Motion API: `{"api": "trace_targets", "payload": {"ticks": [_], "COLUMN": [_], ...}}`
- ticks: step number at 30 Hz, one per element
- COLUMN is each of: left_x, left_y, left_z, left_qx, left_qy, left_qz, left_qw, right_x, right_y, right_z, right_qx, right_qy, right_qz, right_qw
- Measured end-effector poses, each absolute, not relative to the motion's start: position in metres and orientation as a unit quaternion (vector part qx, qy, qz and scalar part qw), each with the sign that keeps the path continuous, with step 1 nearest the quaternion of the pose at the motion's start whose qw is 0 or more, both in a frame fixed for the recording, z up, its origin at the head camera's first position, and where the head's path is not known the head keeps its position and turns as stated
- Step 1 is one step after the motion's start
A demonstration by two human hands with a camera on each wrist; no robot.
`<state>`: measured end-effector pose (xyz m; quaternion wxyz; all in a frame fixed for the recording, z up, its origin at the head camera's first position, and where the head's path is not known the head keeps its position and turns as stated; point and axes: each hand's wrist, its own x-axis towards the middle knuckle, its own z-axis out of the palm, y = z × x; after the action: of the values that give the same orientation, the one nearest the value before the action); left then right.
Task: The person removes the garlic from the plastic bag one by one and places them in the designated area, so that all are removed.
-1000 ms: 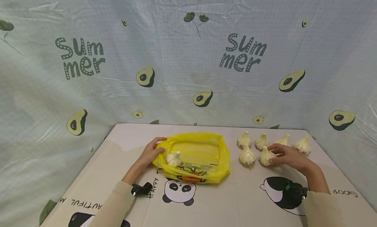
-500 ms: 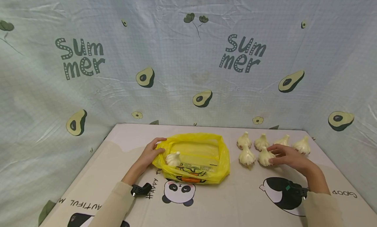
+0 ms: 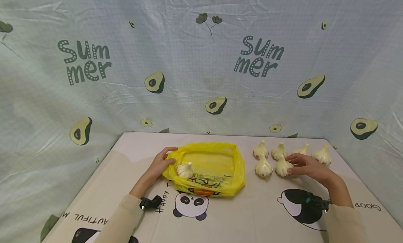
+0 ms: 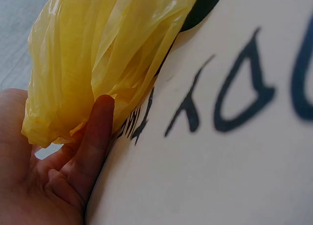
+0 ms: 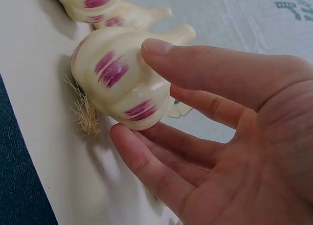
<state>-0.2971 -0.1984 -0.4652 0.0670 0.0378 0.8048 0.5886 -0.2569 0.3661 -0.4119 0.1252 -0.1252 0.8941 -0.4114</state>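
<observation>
In the head view my left hand [image 3: 160,165] grips the left side of a yellow plastic bag [image 3: 240,169], whose mouth lies wide. The left wrist view shows fingers and thumb around the bag's gathered edge [image 4: 63,102]. One garlic bulb [image 3: 185,170] sits inside the bag at its left end. My right hand [image 3: 310,167] holds another garlic bulb [image 3: 283,167] at the right of the table. Up close, the thumb lies on one side of this bulb [image 5: 117,73], which has purple streaks and tufted roots, and the fingers are on the other.
More garlic bulbs stand about the right hand: one [image 3: 263,167] to its left, others behind, such as a bulb [image 3: 260,150] and one at the far right [image 3: 322,155]. A printed cloth wall [image 3: 189,113] rises behind the table [image 3: 245,218].
</observation>
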Motion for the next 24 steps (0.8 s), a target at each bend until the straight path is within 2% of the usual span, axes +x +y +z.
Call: {"api": "trace_targets", "payload": {"ticks": [16, 24], "left_x": [-0.2987, -0.299], "left_y": [-0.1972, -0.1978], "left_z": [-0.466, -0.4661], "left_qx": [0.026, 0.036], "left_qy": [0.812, 0.809], "left_qz": [0.58, 0.583], "left_qw": [0.066, 0.062], "right_x": [-0.256, -0.2548], "right_y": [0.3679, 0.3703], "right_z": [-0.4112, -0.4065], "right_qx": [-0.13, -0.133], "right_qy": [0.897, 0.909], "right_qz": [-0.408, -0.386], "right_qw": [0.111, 0.085]}}
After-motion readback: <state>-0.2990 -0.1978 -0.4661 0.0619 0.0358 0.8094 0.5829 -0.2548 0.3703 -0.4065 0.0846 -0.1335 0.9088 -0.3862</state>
